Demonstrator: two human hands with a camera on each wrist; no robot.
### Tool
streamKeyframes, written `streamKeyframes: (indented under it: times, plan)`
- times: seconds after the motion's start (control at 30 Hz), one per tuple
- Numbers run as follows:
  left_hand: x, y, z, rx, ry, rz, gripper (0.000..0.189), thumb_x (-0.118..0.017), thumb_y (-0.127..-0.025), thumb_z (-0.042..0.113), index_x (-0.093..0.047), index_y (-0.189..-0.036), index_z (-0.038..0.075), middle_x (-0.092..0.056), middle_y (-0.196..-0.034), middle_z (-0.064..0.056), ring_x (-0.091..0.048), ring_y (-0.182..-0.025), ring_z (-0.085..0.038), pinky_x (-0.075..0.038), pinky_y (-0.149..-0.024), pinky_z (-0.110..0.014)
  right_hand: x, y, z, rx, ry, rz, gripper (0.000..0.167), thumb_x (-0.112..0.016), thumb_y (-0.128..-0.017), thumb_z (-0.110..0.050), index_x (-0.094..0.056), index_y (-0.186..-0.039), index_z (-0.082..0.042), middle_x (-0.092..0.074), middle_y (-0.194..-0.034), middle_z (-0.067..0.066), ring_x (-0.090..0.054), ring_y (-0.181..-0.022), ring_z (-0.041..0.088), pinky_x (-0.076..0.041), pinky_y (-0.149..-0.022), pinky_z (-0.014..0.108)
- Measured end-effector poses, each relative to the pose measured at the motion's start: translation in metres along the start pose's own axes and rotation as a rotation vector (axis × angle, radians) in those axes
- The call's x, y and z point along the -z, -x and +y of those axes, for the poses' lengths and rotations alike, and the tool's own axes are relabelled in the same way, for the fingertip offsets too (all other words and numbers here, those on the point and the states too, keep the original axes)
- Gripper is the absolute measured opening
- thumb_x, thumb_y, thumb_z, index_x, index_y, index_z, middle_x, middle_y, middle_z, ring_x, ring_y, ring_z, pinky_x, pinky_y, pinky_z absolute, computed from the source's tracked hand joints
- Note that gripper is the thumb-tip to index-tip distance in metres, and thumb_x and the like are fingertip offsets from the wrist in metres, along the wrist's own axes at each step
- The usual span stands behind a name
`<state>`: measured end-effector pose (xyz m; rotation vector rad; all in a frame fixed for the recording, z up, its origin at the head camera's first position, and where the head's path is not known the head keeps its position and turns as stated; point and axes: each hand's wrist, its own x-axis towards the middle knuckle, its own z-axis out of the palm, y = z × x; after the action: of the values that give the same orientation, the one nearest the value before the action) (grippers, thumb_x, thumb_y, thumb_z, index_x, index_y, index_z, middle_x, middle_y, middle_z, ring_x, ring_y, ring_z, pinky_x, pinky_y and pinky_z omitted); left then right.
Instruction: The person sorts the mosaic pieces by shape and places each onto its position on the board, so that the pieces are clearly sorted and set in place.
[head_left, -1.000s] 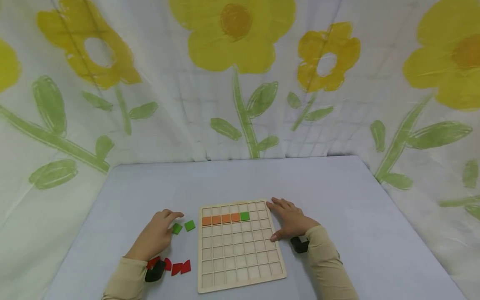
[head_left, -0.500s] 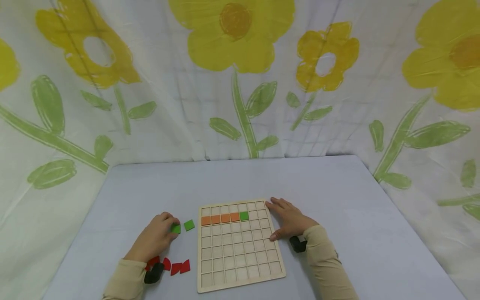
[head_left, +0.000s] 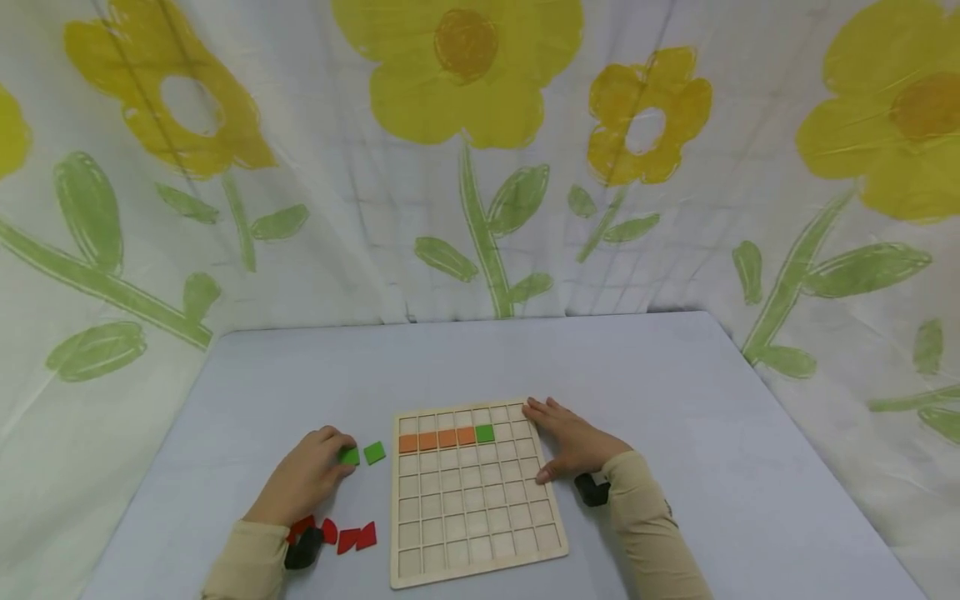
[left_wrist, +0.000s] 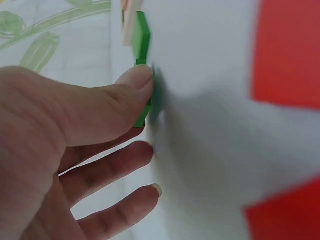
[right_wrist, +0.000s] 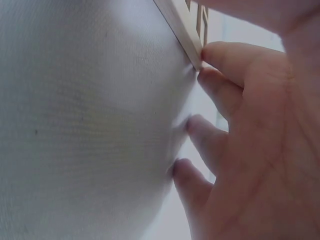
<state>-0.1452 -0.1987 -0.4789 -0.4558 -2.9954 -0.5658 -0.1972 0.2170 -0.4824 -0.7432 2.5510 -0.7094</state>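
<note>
My left hand (head_left: 302, 473) pinches a small green square tile (head_left: 349, 456) at the left of the table. In the left wrist view the thumb covers the middle of this tile (left_wrist: 142, 118), which stands out above and below it. A second green tile (head_left: 374, 452) lies just to its right. My right hand (head_left: 576, 443) rests with spread fingers at the right edge of a wooden grid board (head_left: 452, 481). Its fingertips touch the board's corner (right_wrist: 186, 40) in the right wrist view. Along the board's second row sit several orange tiles (head_left: 427, 441), then one green tile (head_left: 484, 433).
Several red pieces (head_left: 367, 536), some with curved edges, lie near my left wrist, partly hidden by the black wrist camera (head_left: 304, 550). A white curtain with painted flowers (head_left: 465, 250) hangs behind the table's far edge.
The left fingers have come down and closed on the nearer green tile, which has turned slightly. The right hand stays at the board's edge.
</note>
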Motion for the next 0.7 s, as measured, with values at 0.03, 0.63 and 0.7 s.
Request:
streamKeyframes:
  times: [0.03,0.63,0.7]
  plan:
    - [0.001,-0.002,0.001,0.002,0.006,0.002,0.030,-0.081,-0.074,0.012,-0.068,-0.102,0.006,-0.063,-0.097,-0.003,-0.058,-0.089,-0.019,-0.053,-0.083,-0.041,0.000,0.000,0.000,0.001,-0.002,-0.002,0.107,-0.084,-0.069,-0.041,-0.024,-0.152,-0.011,-0.016,-0.160,0.007,-0.006,-0.147,0.037,-0.017,-0.113,0.058]
    - [-0.008,-0.056,0.054,-0.139,0.120,0.018,0.026,-0.073,-0.085,0.018,-0.064,-0.108,0.010,-0.063,-0.096,0.000,-0.059,-0.084,-0.015,-0.050,-0.071,-0.034,0.002,0.002,0.002,0.010,0.013,-0.023,0.107,-0.081,-0.072,-0.044,-0.019,-0.153,-0.011,-0.013,-0.160,0.008,-0.004,-0.147,0.037,-0.012,-0.113,0.060]
    - [-0.012,-0.060,0.060,-0.126,0.139,-0.010,0.025,-0.071,-0.087,0.019,-0.064,-0.110,0.010,-0.063,-0.097,0.000,-0.059,-0.085,-0.015,-0.050,-0.072,-0.034,0.002,0.002,0.000,0.014,0.003,-0.019,0.107,-0.081,-0.072,-0.042,-0.020,-0.153,-0.009,-0.014,-0.160,0.010,-0.004,-0.146,0.039,-0.012,-0.113,0.061]
